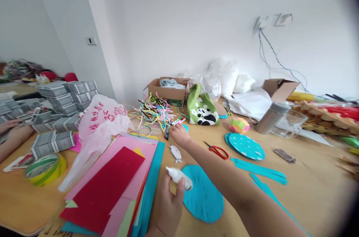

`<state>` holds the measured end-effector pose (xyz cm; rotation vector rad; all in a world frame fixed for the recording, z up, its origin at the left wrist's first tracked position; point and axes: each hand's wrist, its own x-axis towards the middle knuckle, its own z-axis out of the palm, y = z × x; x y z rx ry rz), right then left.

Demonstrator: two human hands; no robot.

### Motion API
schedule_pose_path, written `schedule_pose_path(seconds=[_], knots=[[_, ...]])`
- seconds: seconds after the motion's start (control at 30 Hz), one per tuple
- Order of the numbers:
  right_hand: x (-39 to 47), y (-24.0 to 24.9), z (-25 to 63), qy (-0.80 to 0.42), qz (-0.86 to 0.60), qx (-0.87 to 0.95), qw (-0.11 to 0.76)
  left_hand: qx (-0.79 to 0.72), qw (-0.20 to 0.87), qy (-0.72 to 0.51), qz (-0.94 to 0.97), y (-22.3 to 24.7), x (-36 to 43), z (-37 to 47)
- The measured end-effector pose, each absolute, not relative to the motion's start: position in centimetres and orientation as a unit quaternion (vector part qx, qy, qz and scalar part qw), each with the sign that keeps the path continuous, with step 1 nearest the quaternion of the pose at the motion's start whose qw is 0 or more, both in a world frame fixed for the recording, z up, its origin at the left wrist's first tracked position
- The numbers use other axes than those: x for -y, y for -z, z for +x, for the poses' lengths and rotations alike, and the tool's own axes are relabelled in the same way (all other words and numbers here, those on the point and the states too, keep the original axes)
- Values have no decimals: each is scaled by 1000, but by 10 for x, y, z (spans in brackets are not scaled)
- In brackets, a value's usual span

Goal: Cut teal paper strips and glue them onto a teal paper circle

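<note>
My left hand [171,203] grips a small white squeeze bottle [179,178], its nozzle pointing up and left. Under the bottle's base lies a turquoise felt oval [206,196]. My right arm stretches across the table, and my right hand [179,134] rests among several marker pens [178,121], fingers bent together. What the fingertips hold, if anything, is hidden. Close by are a small white wrapped piece [175,153] and red-handled scissors [219,151]. A heap of coloured pipe cleaners [157,111] lies just behind my right hand.
Coloured felt sheets [112,188] are stacked at left, beside a plastic bag [101,121] and tape roll [46,169]. Patterned turquoise ovals [246,146], felt strips [259,171] and a steel flask [272,117] stand right. A green panda bag [203,108] is behind. Another person's hand [14,132] shows far left.
</note>
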<state>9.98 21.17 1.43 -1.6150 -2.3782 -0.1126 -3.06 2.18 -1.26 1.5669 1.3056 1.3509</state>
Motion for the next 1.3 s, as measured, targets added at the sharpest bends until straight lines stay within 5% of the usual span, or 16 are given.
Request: schedule_pose_path(seconds=[0.23, 0.43, 0.63, 0.77, 0.87, 1.3], knots=[[-256, 5, 90, 117, -452, 884, 2, -514, 373, -484, 601, 9, -14, -28], [-250, -3, 103, 108, -411, 905, 13, -468, 393, -512, 604, -1, -16, -28], [-206, -36, 114, 58, -490, 846, 201, -476, 397, -521, 587, 18, -22, -31], [-138, -38, 138, -22, -576, 732, 363, -443, 491, -491, 567, 23, -21, -34], [-80, -24, 163, -267, -571, 497, 597, -434, 520, -479, 558, 19, -24, -35], [35, 17, 165, -366, -548, 314, 684, -520, 534, -495, 446, 17, -37, -30]])
